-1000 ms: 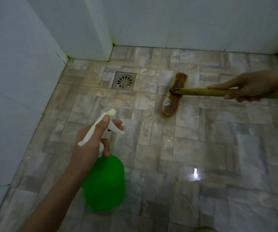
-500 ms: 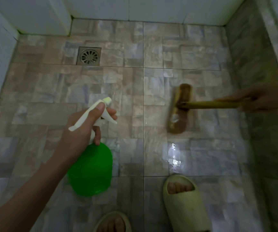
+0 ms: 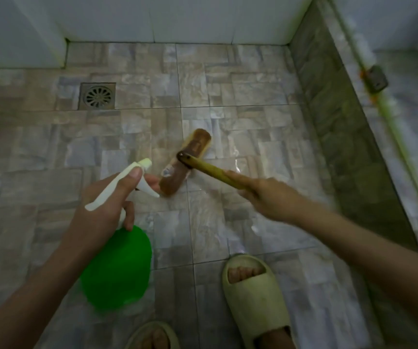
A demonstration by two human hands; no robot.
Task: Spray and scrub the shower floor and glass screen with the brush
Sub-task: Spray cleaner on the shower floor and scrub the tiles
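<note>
The square metal drain [image 3: 97,95] sits at the far left of the shower floor [image 3: 39,152], close under the white wall tiles [image 3: 177,18]. To the right of the drain and nearer the person, the brush [image 3: 193,149] lies with its brown head on the stone-pattern tiles. It is slanted so that its far end points up and away from the drain. Its pale wooden handle [image 3: 210,170] runs back from the middle of the head toward the lower right. The right hand [image 3: 266,197] is wrapped round that handle, forefinger laid straight along the wood toward the head; this hand is somewhat blurred. The tiles about the brush head shine wet. Nearer than the drain and a little to its right, the left hand [image 3: 102,207] grips the neck of the green spray bottle [image 3: 117,268]. Its thumb presses on top of the white sprayer head [image 3: 117,182] and a finger is hooked round the trigger. The nozzle points toward the near end of the brush head and appears just beside it. The bottle's round green body hangs below the hand, above the floor. Well to the right of the drain a raised dark kerb [image 3: 336,127] borders the floor. Beyond it a small metal bracket [image 3: 376,76] sits on a pale sill with a yellow-green strip; whether glass stands there cannot be told. Farthest from the drain, at the near edge, a pale slipper [image 3: 255,306] with a foot in it stands right of the bottle. A second slipper [image 3: 152,336] is cut off by the bottom edge.
</note>
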